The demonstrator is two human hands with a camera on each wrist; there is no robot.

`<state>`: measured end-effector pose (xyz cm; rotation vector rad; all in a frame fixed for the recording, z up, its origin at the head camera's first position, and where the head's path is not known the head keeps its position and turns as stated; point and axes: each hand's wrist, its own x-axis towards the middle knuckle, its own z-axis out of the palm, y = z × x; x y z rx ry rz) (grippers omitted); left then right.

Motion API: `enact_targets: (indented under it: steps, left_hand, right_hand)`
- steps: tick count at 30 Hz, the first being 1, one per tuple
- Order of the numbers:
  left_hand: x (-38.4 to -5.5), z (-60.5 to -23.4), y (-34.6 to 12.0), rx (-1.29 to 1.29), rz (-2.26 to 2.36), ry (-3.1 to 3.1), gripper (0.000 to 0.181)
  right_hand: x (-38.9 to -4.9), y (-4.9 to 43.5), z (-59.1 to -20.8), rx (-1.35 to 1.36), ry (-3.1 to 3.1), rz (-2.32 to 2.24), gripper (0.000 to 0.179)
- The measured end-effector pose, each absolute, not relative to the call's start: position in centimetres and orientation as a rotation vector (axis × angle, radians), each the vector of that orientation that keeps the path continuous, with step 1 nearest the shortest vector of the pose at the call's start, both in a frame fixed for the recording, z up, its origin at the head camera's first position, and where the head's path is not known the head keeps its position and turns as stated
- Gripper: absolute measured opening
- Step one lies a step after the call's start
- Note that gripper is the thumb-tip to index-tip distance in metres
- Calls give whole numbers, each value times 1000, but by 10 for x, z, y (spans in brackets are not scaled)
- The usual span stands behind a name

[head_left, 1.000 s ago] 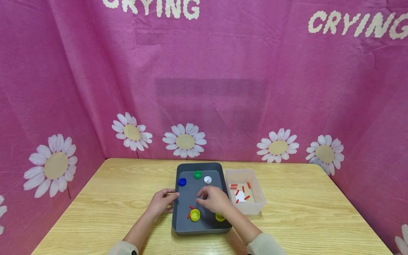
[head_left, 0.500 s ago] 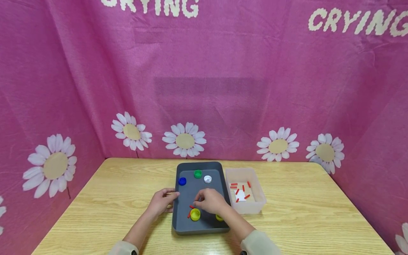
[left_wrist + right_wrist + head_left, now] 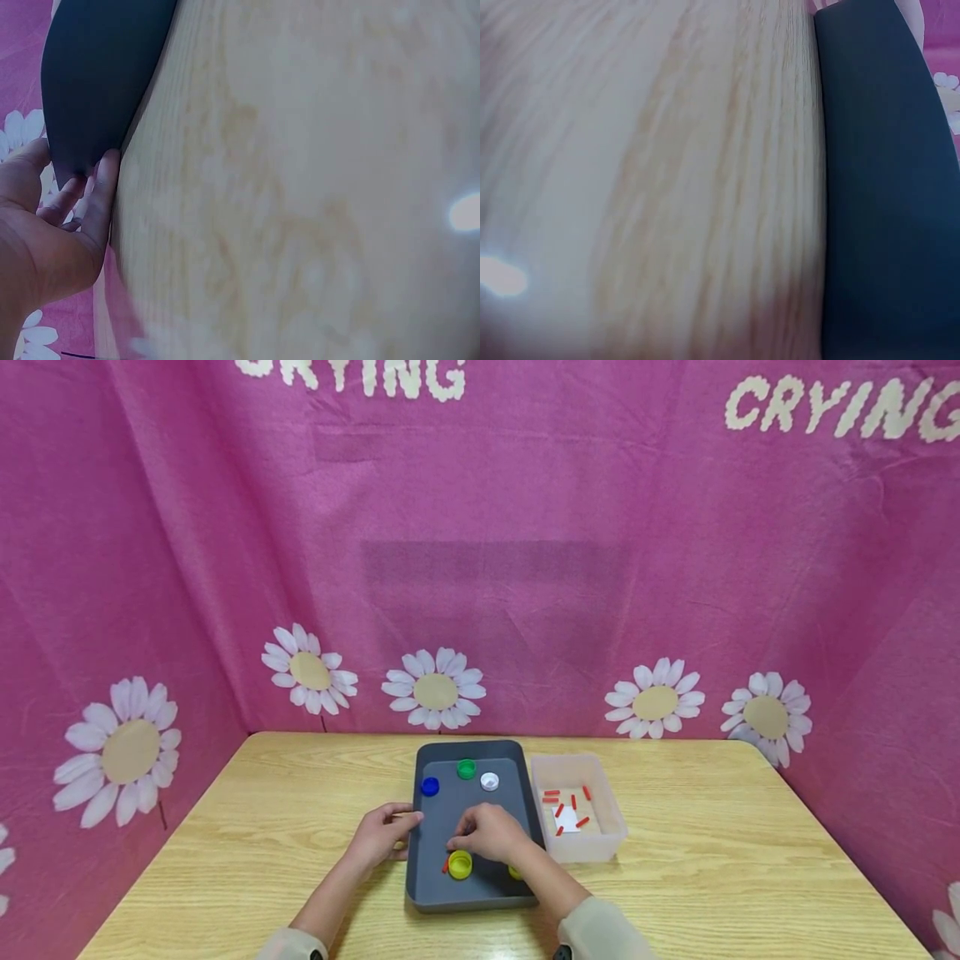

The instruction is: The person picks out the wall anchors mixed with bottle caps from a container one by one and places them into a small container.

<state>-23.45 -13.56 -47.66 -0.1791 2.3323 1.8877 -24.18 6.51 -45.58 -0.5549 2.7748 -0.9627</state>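
Observation:
A dark grey tray (image 3: 435, 893) lies on the table. My left hand (image 3: 380, 837) grips its left wall, thumb at the rim and fingers against the outside, as the left wrist view also shows on the tray's wall (image 3: 105, 82). Over the tray's middle, my right hand (image 3: 491, 833) has thumb and forefinger pinched together at a red stick, which the fingertips hide. Just below them, a second red stick (image 3: 446, 865) lies beside a yellow bottle cap (image 3: 460, 865). Another yellow cap (image 3: 514, 872) is partly hidden under the right wrist.
Blue (image 3: 430, 787), green (image 3: 467, 768) and white (image 3: 489, 782) caps sit in the tray's far part. A translucent plastic box (image 3: 611, 827) right of the tray holds several red sticks (image 3: 573, 802) and a white paper square (image 3: 564, 820). A pink curtain (image 3: 480, 610) hangs behind.
My right hand has moved left and toward the near yellow cap, its fingertips now covering one of the two red sticks there. My left hand has stayed on the tray.

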Motion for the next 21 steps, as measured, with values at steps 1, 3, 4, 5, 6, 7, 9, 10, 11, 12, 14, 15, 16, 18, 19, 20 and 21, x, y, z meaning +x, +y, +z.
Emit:
enact_targets:
  steps: [1, 3, 4, 5, 6, 7, 9, 10, 11, 12, 14, 15, 16, 18, 19, 20, 21]
  left_hand:
    - [-234, -476, -136, -179, 1887, 2331, 44]
    - [-234, -476, -136, -170, 1883, 2335, 44]
    - [-234, -476, -136, -170, 1883, 2335, 44]
    - [-234, -475, -136, -171, 1882, 2333, 45]
    - [-234, -475, -136, -170, 1883, 2334, 45]
    - [-234, -475, -136, -170, 1882, 2333, 45]
    - [-233, -475, -135, -175, 1884, 2330, 45]
    - [-233, -474, -135, -176, 1881, 2331, 45]
    - [-233, -474, -135, -178, 1880, 2331, 45]
    - [-233, -474, -135, -178, 1879, 2333, 46]
    - [-233, -474, -135, -179, 1877, 2337, 46]
    - [-233, -474, -135, -183, 1878, 2335, 46]
    - [-233, -474, -135, -181, 1877, 2339, 46]
    - [-233, -475, -136, -176, 1880, 2340, 47]
    - [-233, -475, -136, -176, 1882, 2340, 47]
    - [-233, -476, -136, -176, 1884, 2338, 46]
    - [-233, -476, -136, -176, 1884, 2338, 46]
  right_hand:
    - [-242, 65, -456, -547, 2770, -967, 17]
    - [-243, 65, -457, -531, 2765, -972, 17]
    - [-243, 65, -457, -523, 2763, -975, 17]
    - [-244, 65, -457, -517, 2762, -977, 17]
    - [-244, 66, -457, -513, 2760, -980, 17]
    - [-244, 66, -457, -509, 2757, -983, 17]
    - [-245, 67, -457, -512, 2755, -982, 17]
    - [-245, 67, -457, -512, 2756, -976, 17]
    - [-246, 67, -457, -516, 2759, -972, 17]
    - [-246, 68, -458, -517, 2762, -965, 17]
    - [-247, 68, -458, -521, 2770, -954, 18]
    - [-247, 69, -458, -521, 2772, -952, 18]
    - [-247, 69, -458, -518, 2772, -946, 18]
    - [-246, 69, -458, -516, 2765, -945, 17]
    - [-245, 69, -457, -514, 2759, -947, 16]
    - [-245, 68, -457, -513, 2753, -947, 16]
    - [-245, 69, -457, -513, 2750, -948, 15]
